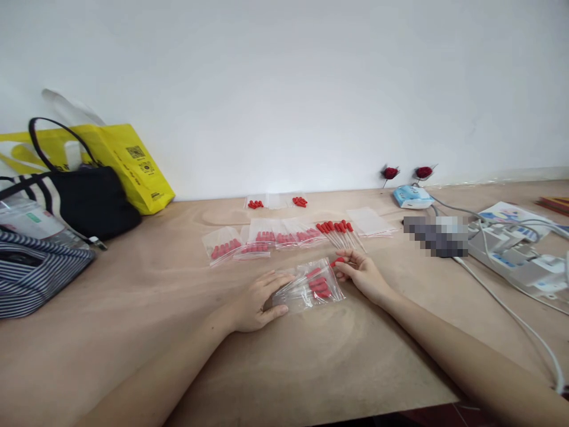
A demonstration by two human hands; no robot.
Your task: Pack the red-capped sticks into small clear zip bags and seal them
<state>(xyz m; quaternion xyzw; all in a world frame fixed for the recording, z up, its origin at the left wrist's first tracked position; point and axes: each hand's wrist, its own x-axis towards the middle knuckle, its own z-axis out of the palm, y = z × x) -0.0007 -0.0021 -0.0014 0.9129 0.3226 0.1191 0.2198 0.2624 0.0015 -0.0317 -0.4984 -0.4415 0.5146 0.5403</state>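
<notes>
A clear zip bag [293,294] lies in front of me, holding several droppers with red bulbs [320,287]. My left hand [258,302] rests at the bag's left end, fingers stretched along its upper edge and thumb apart below. At the bag's right end, my right hand [360,274] pinches a red-bulbed dropper [338,261] between thumb and fingers; its thin stem is mostly hidden. Just beyond that hand, several loose droppers [340,230] are fanned out, red bulbs pointing away from me.
Filled zip bags [265,238] lie in a row behind, with two more red groups [300,201] near the wall. Flat clear bags [368,220] sit to the right. Handbags and a yellow bag [128,160] stand left; a power strip [511,261] with cables lies right.
</notes>
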